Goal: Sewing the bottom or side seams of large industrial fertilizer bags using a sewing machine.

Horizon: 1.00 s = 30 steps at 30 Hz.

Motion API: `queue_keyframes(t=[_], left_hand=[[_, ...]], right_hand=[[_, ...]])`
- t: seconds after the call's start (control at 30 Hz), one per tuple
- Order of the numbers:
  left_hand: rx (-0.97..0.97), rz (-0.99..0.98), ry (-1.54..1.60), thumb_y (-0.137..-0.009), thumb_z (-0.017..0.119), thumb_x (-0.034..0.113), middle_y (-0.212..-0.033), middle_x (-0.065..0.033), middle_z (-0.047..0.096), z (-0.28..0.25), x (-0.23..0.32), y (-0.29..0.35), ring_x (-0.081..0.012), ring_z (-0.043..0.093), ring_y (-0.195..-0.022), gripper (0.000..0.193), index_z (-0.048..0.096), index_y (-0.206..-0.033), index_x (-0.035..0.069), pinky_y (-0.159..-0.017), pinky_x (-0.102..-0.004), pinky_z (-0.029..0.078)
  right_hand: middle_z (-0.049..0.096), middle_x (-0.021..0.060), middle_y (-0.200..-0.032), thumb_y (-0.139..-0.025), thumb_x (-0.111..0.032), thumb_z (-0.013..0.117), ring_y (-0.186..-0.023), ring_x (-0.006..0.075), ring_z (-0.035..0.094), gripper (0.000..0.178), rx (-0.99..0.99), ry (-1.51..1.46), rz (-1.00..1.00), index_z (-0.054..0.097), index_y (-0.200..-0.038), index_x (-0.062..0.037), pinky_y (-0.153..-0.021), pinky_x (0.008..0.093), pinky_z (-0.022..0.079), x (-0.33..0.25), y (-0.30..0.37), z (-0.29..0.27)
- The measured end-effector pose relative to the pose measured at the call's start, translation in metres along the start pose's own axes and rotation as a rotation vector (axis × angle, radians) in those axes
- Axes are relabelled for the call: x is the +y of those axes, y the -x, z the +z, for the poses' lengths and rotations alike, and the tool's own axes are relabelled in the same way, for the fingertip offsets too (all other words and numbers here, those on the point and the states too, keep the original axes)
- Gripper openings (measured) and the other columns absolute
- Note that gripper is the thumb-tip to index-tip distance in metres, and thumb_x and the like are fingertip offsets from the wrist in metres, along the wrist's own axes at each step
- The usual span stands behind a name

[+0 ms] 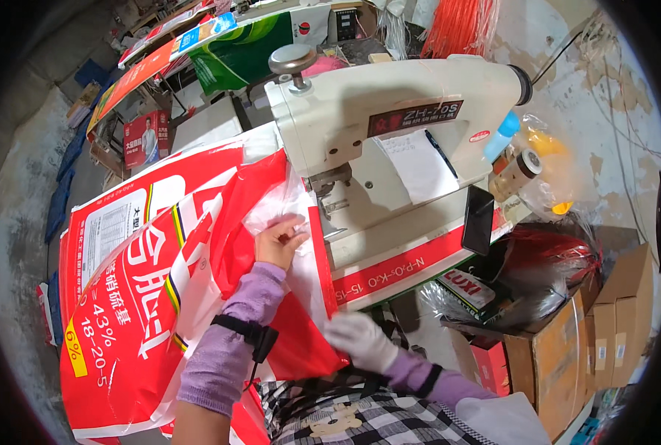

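Observation:
A red and white woven sack (134, 267) lies spread out on the left, with a folded, crumpled flap running up to the sewing machine (390, 96). My left hand (280, 243), bare below a purple sleeve, has its fingers closed on the sack's white part, just left of the machine's needle area. In a white glove, my right hand (360, 341) is by the sack's lower right edge, close to my body. Motion blurs its fingers, so their grip is unclear. The sack's red edge passes between the two hands.
On the machine bed lie a paper sheet (418, 165) with a pen (441, 153) and a black phone (478, 220). A thread cone (519, 174) stands behind. Cardboard boxes (553, 363) fill the lower right. Red strands (460, 30) hang at the back.

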<state>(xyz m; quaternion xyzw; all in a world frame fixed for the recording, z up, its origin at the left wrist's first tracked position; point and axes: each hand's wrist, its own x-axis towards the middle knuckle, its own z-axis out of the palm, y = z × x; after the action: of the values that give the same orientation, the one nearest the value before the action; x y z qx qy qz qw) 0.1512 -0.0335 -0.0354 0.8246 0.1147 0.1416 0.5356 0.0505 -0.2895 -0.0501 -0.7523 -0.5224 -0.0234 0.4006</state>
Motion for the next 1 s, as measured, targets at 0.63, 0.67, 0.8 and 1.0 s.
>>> queue_keyframes(t=[0.63, 0.67, 0.8, 1.0], left_hand=[[0.077, -0.038, -0.107, -0.084, 0.062, 0.018, -0.115, -0.0211, 0.059, 0.019, 0.076, 0.015, -0.0359, 0.054, -0.111, 0.040, 0.054, -0.118, 0.001, -0.096, -0.0413, 0.041], [-0.034, 0.195, -0.188, -0.083, 0.062, 0.017, -0.121, -0.0211, 0.056, 0.014, 0.107, 0.058, -0.0361, 0.050, -0.118, 0.043, 0.052, -0.123, 0.004, -0.101, -0.0445, 0.037], [-0.384, 0.317, -0.670, -0.058, 0.083, 0.032, -0.131, -0.0175, 0.048, -0.064, 0.212, 0.192, -0.0358, 0.043, -0.127, 0.068, 0.059, -0.118, 0.013, -0.108, -0.0549, 0.026], [-0.098, 0.083, -1.510, -0.071, 0.063, 0.007, -0.131, -0.0201, 0.046, -0.205, 0.153, 0.222, -0.0387, 0.042, -0.124, 0.059, 0.050, -0.128, 0.009, -0.106, -0.0533, 0.031]], right_hand=[[0.055, 0.0160, -0.072, -0.087, -0.032, 0.061, -0.070, 0.0359, 0.057, 0.036, -0.126, -0.266, 0.410, 0.058, -0.070, -0.0008, -0.061, 0.0421, 0.046, -0.049, 0.028, -0.031], [0.057, 0.0161, -0.073, -0.086, -0.032, 0.062, -0.072, 0.0354, 0.058, 0.034, -0.111, -0.285, 0.431, 0.059, -0.073, -0.0012, -0.063, 0.0418, 0.047, -0.045, 0.033, -0.036], [0.059, 0.0169, -0.076, -0.083, -0.031, 0.066, -0.074, 0.0344, 0.060, 0.030, -0.150, -0.349, 0.475, 0.063, -0.077, -0.0013, -0.066, 0.0413, 0.048, -0.035, 0.016, -0.032], [0.062, 0.0187, -0.079, -0.080, -0.040, 0.068, -0.075, 0.0359, 0.061, 0.039, -0.067, -0.299, 0.458, 0.067, -0.087, -0.0017, -0.065, 0.0414, 0.048, 0.009, -0.063, -0.017]])
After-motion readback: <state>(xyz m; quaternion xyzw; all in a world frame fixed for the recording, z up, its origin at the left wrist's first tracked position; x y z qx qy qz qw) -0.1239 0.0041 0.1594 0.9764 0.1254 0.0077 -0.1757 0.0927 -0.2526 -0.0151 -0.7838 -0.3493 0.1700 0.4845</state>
